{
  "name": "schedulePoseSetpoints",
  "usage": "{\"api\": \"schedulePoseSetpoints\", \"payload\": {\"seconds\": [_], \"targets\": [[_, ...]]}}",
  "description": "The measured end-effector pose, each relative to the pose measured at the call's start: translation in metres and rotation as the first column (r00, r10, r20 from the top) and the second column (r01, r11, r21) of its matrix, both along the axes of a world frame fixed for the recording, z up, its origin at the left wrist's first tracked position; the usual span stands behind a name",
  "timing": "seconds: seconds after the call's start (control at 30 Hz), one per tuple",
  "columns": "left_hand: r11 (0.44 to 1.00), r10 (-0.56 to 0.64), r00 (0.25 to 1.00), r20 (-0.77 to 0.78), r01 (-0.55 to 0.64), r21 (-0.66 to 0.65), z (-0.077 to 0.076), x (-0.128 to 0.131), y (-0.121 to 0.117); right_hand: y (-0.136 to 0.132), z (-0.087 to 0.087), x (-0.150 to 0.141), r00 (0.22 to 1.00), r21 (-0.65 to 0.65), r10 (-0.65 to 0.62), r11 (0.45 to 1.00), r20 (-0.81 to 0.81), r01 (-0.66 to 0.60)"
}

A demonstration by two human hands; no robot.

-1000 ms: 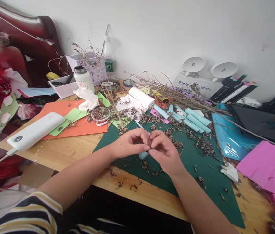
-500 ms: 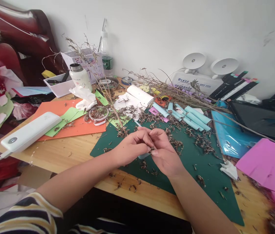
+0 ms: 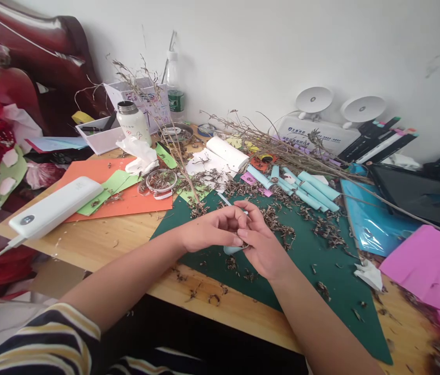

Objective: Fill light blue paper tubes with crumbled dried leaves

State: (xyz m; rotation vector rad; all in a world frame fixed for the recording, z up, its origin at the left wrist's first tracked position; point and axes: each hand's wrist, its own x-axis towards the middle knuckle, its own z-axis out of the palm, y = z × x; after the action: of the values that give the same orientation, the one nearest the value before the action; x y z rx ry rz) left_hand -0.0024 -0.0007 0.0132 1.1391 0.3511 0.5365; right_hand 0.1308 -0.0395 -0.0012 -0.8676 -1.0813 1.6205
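My left hand and my right hand meet fingertip to fingertip above the dark green mat. Both are closed in a pinch around a small light blue paper roll, whose end shows just under the fingers. A tiny dried bit sits between the fingertips; I cannot make out which hand pinches it. Crumbled dried plant bits are strewn over the mat around the hands.
Several light blue paper rolls and dried twigs lie behind the hands. A white device rests on orange paper at left. A thermos, tape ring, white roll, blue sheet, pink sheet.
The hands stayed pinched together and shifted only slightly, the fingers working at the small roll. The head view swayed a little.
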Motion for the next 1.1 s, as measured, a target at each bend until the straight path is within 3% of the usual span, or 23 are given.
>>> {"api": "schedulePoseSetpoints", "payload": {"seconds": [0.17,0.33,0.57,0.73,0.87,1.0,1.1], "targets": [[0.99,-0.131,0.991,0.032,0.129,0.06,-0.002,-0.01,0.015,0.0,-0.003,0.001,1.0,0.059,0.028,0.998,-0.014,-0.027],[0.972,-0.231,0.971,0.066,0.228,0.045,-0.009,-0.014,0.025,0.002,-0.002,0.005,0.997,0.224,0.075,0.971,0.014,-0.076],[0.995,-0.102,0.988,0.116,0.102,0.001,-0.022,-0.007,0.022,0.002,0.002,0.007,0.991,0.319,0.087,0.941,0.102,-0.115],[0.998,-0.06,0.989,0.136,0.062,-0.007,-0.015,-0.003,0.013,0.002,0.003,0.006,0.993,0.365,0.068,0.926,0.096,-0.098],[0.999,0.027,0.989,0.145,-0.021,-0.045,-0.009,0.002,0.005,0.003,0.0,0.003,1.0,0.297,0.007,0.955,-0.017,-0.002],[0.971,0.216,0.954,0.209,-0.233,0.061,-0.012,0.008,-0.003,0.006,-0.003,0.001,0.987,0.21,-0.058,0.974,-0.15,0.089],[0.926,0.284,0.919,0.274,-0.338,0.172,-0.016,0.01,-0.006,0.008,-0.004,0.0,0.978,0.19,-0.078,0.975,-0.192,0.115]]}}
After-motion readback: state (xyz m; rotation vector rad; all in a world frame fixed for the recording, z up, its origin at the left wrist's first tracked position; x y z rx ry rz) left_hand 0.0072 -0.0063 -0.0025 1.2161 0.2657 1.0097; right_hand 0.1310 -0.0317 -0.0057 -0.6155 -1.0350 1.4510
